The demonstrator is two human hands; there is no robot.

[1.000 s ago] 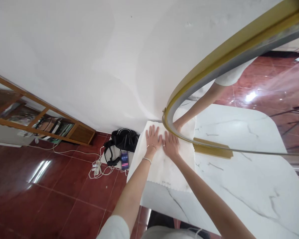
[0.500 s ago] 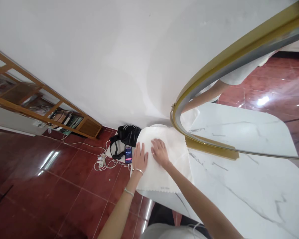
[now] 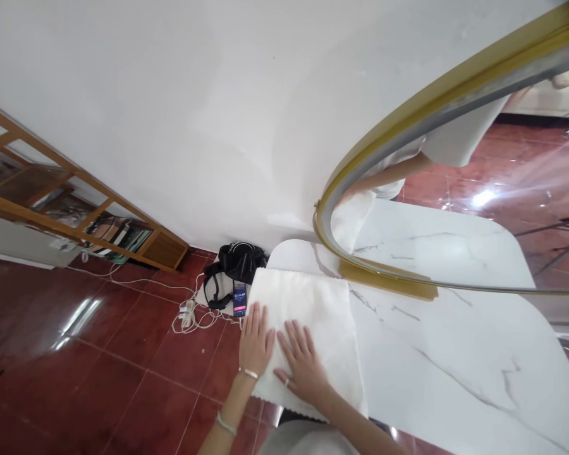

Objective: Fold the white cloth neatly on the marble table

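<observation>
A white cloth [image 3: 308, 294] with a scalloped edge lies spread on the left end of the white marble-patterned table [image 3: 431, 354]. Its near edge reaches past the table's front edge. Flat on the cloth's left side rests my left hand [image 3: 256, 344], fingers extended and a bracelet at the wrist. Beside it, my right hand [image 3: 299, 360] presses down with spread fingers, a ring on one of them. Neither hand grips anything; both palms touch the cloth.
A gold-framed mirror [image 3: 379, 142] leans over the table from the wall. Left of the table are a lit phone [image 3: 239, 299], a black bag [image 3: 241, 260] and a power strip [image 3: 186, 314] with white cables. A wooden shelf [image 3: 165, 246] stands along the wall on red floor tiles.
Both hands and the cloth have slid toward me, baring the table's far left corner. The cloth's near edge now hangs past the front edge. My right hand's fingers have spread.
</observation>
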